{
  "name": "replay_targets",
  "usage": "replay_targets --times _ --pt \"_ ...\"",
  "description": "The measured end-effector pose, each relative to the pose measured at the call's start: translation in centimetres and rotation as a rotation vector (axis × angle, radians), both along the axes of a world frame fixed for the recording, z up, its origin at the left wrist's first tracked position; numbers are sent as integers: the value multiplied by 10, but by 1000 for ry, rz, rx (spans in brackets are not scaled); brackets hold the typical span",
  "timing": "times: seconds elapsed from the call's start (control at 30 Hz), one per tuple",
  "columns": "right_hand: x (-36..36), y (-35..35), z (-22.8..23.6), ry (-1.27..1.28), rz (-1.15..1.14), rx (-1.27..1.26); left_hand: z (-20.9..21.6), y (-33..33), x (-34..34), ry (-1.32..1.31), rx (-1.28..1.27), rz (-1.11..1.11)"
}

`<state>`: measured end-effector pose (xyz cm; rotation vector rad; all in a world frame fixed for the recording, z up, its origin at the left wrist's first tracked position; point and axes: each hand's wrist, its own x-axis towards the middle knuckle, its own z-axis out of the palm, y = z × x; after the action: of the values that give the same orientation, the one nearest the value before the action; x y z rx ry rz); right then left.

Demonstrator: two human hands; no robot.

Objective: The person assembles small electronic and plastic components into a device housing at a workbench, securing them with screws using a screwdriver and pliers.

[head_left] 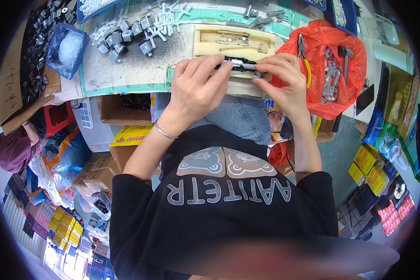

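Both of my hands meet over a small black and grey assembly (pixel 240 64) at the near side of a cream moulded fixture (pixel 205 48). My left hand (pixel 198 88) pinches its left end between thumb and fingers. At the right end, the fingers of my right hand (pixel 284 81) close on a grey cylindrical part (pixel 250 66) of it. Fingertips hide parts of the assembly, so its exact kind cannot be made out. Several small pieces lie in the fixture's upper recess.
Left of the fixture lie several small grey motors (pixel 136 29) and pale branched plastic parts (pixel 168 21). A blue bin (pixel 81 60) stands farther left. On the right, a red plastic bag (pixel 352 84) holds grey parts and a hammer (pixel 346 58); yellow-handled pliers (pixel 307 70) rest at its edge.
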<state>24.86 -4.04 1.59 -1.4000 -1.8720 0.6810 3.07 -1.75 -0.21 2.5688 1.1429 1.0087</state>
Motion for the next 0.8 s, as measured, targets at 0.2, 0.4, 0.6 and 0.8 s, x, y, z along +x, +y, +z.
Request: replay_targets --times 0.2,0.4,0.6,0.8 --pt "-3 4 11 -129 2 25 -8 2 3 34 111 23" --pt "-4 -2 13 -418 -138 130 -9 9 5 37 137 5" --pt "5 -2 -3 -17 -210 163 11 24 -3 -49 79 -36" --pt "6 1 -41 411 -449 456 53 125 -32 -175 132 131"
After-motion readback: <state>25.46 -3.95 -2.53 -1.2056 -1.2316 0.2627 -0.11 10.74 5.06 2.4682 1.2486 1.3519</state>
